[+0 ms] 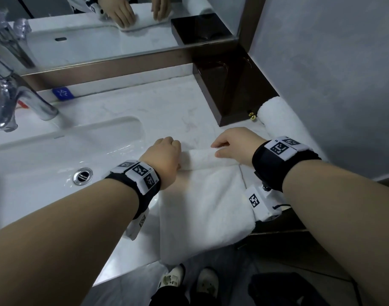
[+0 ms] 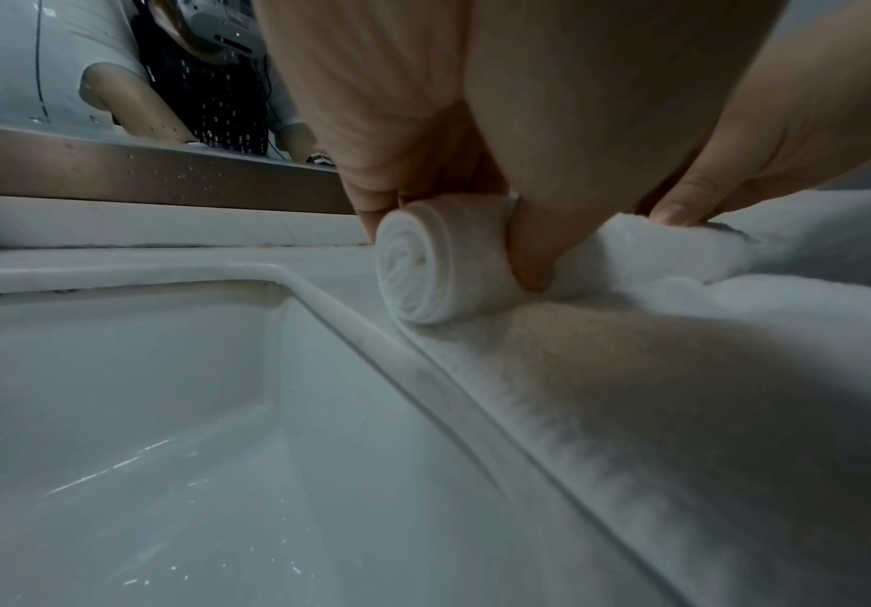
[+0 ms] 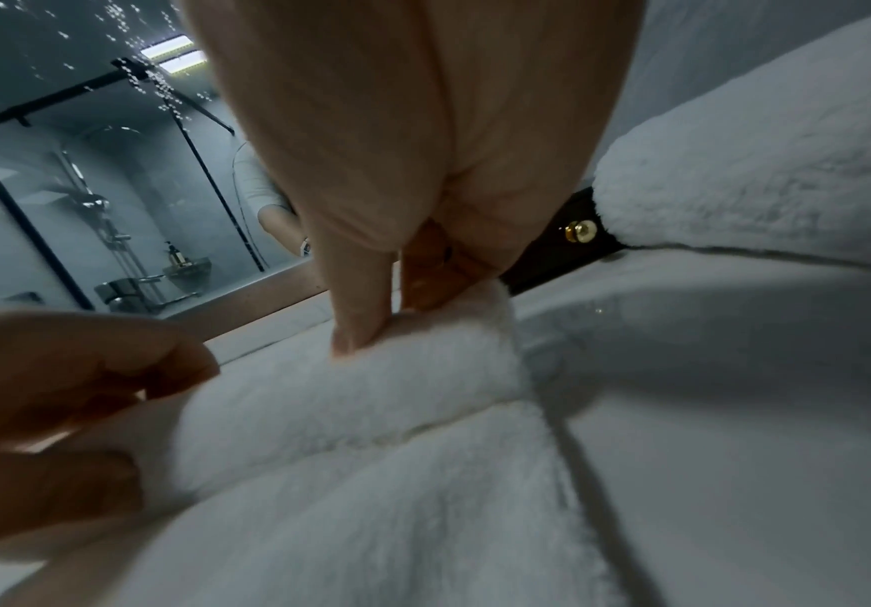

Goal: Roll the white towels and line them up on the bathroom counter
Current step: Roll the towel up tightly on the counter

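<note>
A white towel (image 1: 202,202) lies flat on the counter (image 1: 127,107) right of the sink, its far end wound into a small roll (image 1: 209,159). My left hand (image 1: 167,151) grips the roll's left end; in the left wrist view the fingers (image 2: 526,246) curl round the spiral end of the roll (image 2: 422,263). My right hand (image 1: 231,144) pinches the right end of the roll (image 3: 370,390), its fingertips (image 3: 355,328) pressed into the pile. A finished rolled towel (image 1: 275,113) lies against the right wall, also seen as the rolled towel (image 3: 734,185) in the right wrist view.
The sink basin (image 1: 45,155) with its drain (image 1: 83,176) and chrome tap (image 1: 14,100) lies to the left. A dark brown box (image 1: 233,93) stands in the back right corner under the mirror (image 1: 100,29). The towel's near end hangs over the counter's front edge.
</note>
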The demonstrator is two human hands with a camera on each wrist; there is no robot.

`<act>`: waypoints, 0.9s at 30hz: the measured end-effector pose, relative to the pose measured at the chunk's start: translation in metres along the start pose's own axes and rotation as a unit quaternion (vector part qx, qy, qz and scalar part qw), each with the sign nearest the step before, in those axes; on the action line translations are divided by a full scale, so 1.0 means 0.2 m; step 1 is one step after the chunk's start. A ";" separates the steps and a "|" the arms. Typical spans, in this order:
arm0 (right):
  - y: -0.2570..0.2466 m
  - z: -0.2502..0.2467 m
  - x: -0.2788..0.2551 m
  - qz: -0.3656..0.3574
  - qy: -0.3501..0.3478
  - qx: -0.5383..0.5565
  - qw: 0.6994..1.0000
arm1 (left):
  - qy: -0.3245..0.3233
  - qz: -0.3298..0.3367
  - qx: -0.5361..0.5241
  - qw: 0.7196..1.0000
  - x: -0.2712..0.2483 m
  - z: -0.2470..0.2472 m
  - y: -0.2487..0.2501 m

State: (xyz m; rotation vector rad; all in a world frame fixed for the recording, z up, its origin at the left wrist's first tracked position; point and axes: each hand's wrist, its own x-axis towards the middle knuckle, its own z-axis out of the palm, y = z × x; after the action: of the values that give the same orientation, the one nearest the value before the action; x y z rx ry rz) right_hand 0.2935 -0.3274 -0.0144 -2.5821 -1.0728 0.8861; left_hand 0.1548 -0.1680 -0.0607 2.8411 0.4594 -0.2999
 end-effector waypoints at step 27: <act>-0.06 0.11 -0.05 -0.046 0.005 -0.189 0.981 | 0.045 0.013 -0.138 0.989 -0.12 0.08 -0.02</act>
State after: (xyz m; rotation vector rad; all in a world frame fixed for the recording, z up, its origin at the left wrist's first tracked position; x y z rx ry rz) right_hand 0.2683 -0.3255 -0.0222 -2.7971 -1.4707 0.7038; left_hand 0.1287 -0.1746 -0.0717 2.5956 0.4442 -0.0945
